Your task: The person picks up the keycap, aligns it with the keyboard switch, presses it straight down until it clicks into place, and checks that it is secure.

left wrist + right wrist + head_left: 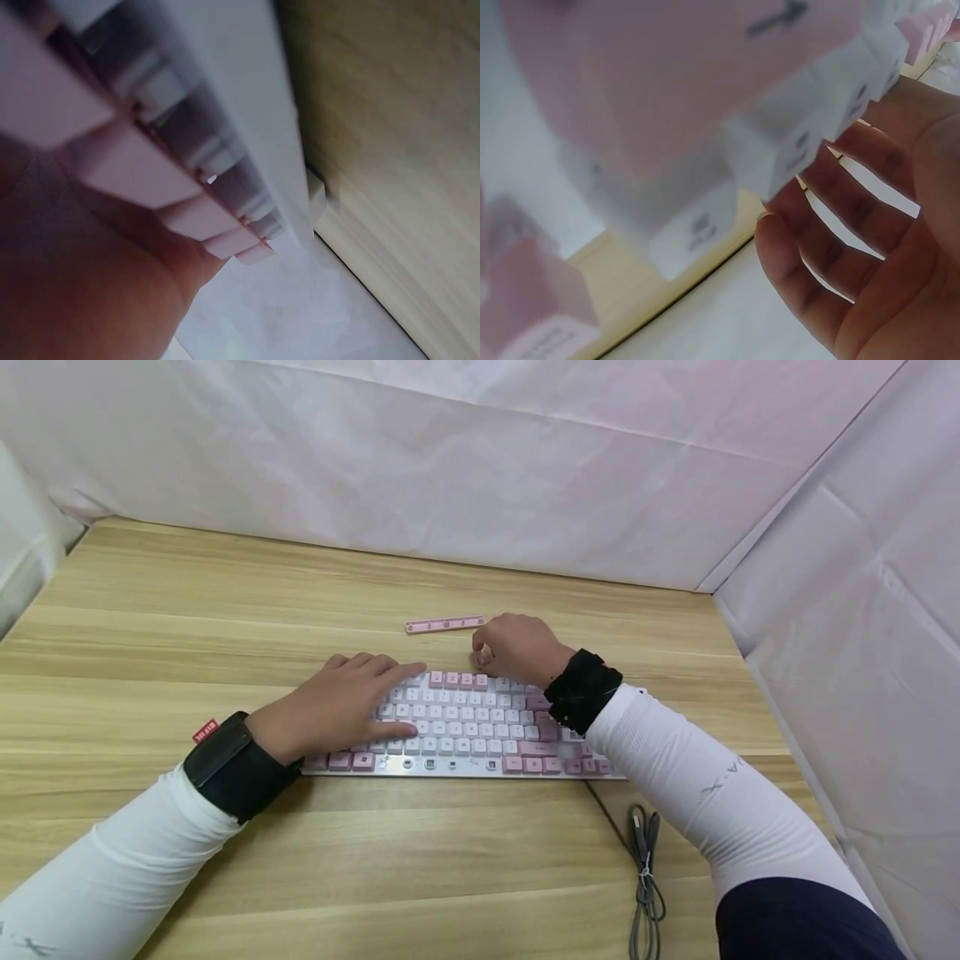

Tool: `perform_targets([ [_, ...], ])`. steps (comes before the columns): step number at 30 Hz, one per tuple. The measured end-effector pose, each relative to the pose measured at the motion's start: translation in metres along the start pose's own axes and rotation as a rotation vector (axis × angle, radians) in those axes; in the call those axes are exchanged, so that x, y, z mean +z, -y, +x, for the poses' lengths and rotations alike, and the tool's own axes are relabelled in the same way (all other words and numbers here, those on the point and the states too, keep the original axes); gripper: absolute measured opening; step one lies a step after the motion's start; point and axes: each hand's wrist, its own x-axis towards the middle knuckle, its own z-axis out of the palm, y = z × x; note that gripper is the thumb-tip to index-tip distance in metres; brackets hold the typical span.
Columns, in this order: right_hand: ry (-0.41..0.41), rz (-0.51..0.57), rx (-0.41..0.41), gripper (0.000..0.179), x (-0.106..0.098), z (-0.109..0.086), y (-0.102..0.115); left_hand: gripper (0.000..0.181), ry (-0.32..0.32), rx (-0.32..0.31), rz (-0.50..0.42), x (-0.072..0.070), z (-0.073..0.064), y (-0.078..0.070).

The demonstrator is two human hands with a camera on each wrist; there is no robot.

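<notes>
A white keyboard with white and pink keycaps lies on the table; several bare switches show in its bottom row. My left hand rests across its left part, fingers extended and thumb apart over the keys. In the left wrist view, the palm lies close beside a row of pink keycaps. At the keyboard's back edge, my right hand bends downward with curled fingers, and I cannot tell whether they pinch anything. White keycaps partly cover its fingertips in the right wrist view. Beside its knuckles lies a long pink spacebar keycap, underside up.
A bundled grey cable with a USB plug lies in front of the keyboard, under the right forearm's side. The wood-grain table meets a white cloth wall at the back and another on the right.
</notes>
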Motion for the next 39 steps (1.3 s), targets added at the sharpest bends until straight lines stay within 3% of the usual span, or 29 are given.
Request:
perform_targets([
  [9, -0.024, 0.002, -0.047, 0.017, 0.003, 0.001, -0.002, 0.088, -0.001, 0.005, 0.007, -0.001, 0.001, -0.001],
  [15, -0.073, 0.058, -0.034, 0.015, 0.0, -0.006, -0.004, 0.089, 0.004, 0.001, 0.0, 0.0, 0.002, 0.0],
  [27, -0.189, 0.109, -0.026, 0.014, -0.002, -0.039, -0.002, 0.089, 0.004, 0.003, 0.0, 0.0, 0.002, -0.001],
  [39, -0.199, 0.138, 0.011, 0.018, -0.002, -0.069, 0.009, 0.088, 0.003, 0.008, 0.004, -0.001, 0.003, 0.0],
])
